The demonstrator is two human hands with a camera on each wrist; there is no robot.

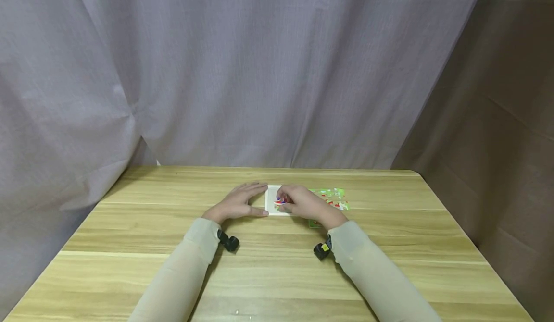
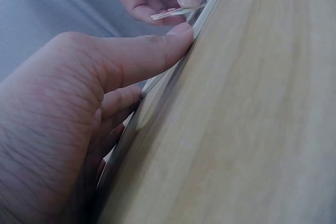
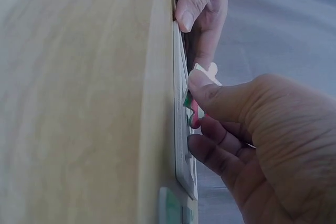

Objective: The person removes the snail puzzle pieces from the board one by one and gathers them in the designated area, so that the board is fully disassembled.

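A white-rimmed puzzle tray (image 1: 266, 201) lies flat on the wooden table. My left hand (image 1: 237, 203) rests at its left side, thumb and fingers spread apart and touching the tray's edge. Over the tray, my right hand (image 1: 306, 204) pinches a jigsaw piece (image 3: 195, 113) between thumb and fingers. Red, green and white show on the piece, which is tilted just above the tray in the right wrist view. My right hand covers much of the tray's inside in the head view.
Several loose puzzle pieces (image 1: 338, 192) in green, red and white lie right of the tray. Another green piece (image 1: 315, 224) is partly hidden under my right wrist. A grey curtain (image 1: 259, 72) hangs behind the table (image 1: 268, 274).
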